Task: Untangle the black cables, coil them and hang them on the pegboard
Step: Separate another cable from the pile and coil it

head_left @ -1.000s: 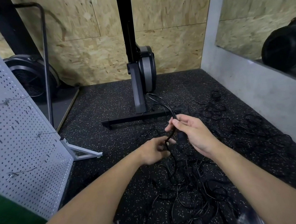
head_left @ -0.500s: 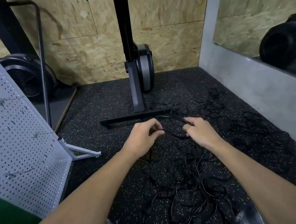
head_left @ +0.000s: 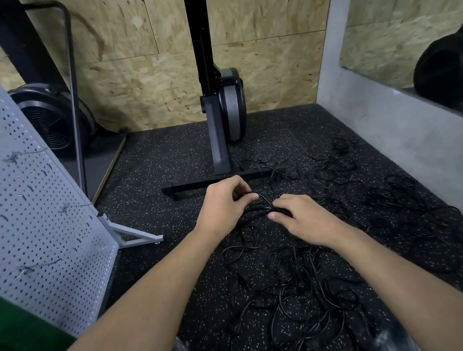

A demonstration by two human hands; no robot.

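While the left hand (head_left: 222,205) is curling its fingers round a few looped strands of the black cables (head_left: 259,206) at the centre of the frame, and the right hand (head_left: 306,221) is pinching the same strands just beside it, both hands are working low over the floor (head_left: 165,159). The held strands are trailing down into the heap (head_left: 302,288) lying in the lower middle. Trouble is probably waiting in that trailing part: if the hands are pulling apart hard, a buried knot is likely tightening rather than opening, and neighbouring strands are getting dragged along. Other strands are running past the base bar (head_left: 197,185) of the exercise machine just above the hands, so a lifted loop is risking a snag there. A loosely held coil is also liable to spring open on its way to the pegboard (head_left: 24,225) standing at the left of the frame, well apart from the hands.
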